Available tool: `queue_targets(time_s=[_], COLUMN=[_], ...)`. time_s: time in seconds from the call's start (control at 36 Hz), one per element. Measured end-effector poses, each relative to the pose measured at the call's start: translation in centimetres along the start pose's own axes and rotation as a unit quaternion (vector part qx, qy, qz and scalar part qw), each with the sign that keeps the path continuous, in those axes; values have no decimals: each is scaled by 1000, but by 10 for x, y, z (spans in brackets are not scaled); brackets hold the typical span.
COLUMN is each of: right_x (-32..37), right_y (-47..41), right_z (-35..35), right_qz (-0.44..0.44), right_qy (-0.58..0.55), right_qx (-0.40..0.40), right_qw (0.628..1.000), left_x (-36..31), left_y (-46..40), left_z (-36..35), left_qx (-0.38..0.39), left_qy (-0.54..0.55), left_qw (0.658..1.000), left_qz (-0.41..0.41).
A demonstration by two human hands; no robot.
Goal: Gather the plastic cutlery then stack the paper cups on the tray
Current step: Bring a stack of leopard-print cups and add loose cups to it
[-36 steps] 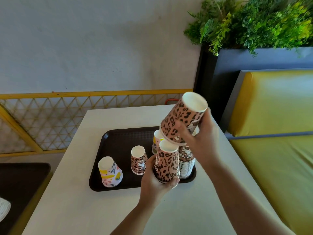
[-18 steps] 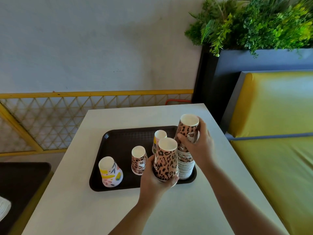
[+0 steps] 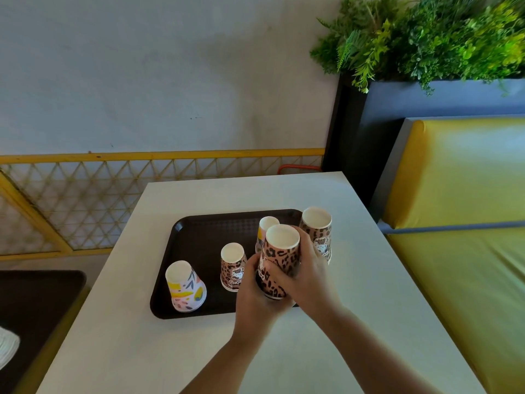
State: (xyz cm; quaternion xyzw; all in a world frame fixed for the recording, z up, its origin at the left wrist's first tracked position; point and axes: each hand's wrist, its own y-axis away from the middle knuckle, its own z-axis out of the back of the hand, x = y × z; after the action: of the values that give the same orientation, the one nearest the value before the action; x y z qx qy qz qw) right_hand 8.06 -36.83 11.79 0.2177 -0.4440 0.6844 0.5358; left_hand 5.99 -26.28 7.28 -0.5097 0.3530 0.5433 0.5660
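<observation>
A dark brown tray (image 3: 199,231) lies on a white table (image 3: 369,280). Both my left hand (image 3: 252,297) and my right hand (image 3: 308,275) grip an upside-down leopard-print paper cup (image 3: 279,257) over the tray's front right corner. Behind my right hand stands a stack of upside-down leopard cups (image 3: 318,231). A small leopard cup (image 3: 233,265), a floral cup (image 3: 185,285) and a yellow-patterned cup (image 3: 265,226) also stand upside down on the tray. No cutlery is visible.
A yellow padded bench (image 3: 468,223) runs along the table's right side, with a planter of green plants (image 3: 426,38) behind it. A yellow lattice railing (image 3: 85,194) and a grey wall lie beyond. Another dark tray (image 3: 34,308) sits at lower left.
My right hand set its leopard cup onto the stack at the tray's right, let go, and moved left to grip the cup that my left hand holds.
</observation>
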Motion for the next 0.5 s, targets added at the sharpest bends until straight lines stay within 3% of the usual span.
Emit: queue_targets(time_s=[0.22, 0.5], right_x=[2, 23], right_y=[-10, -35], right_z=[6, 37], right_qz=[0, 36], right_qy=[7, -64], right_qx=[-18, -61], right_qw=[1000, 995], left_x=[5, 13], left_y=[0, 1], left_z=[2, 1], left_qx=[37, 38], left_qy=[-6, -17], left_qw=[999, 999], left_qz=[-8, 5])
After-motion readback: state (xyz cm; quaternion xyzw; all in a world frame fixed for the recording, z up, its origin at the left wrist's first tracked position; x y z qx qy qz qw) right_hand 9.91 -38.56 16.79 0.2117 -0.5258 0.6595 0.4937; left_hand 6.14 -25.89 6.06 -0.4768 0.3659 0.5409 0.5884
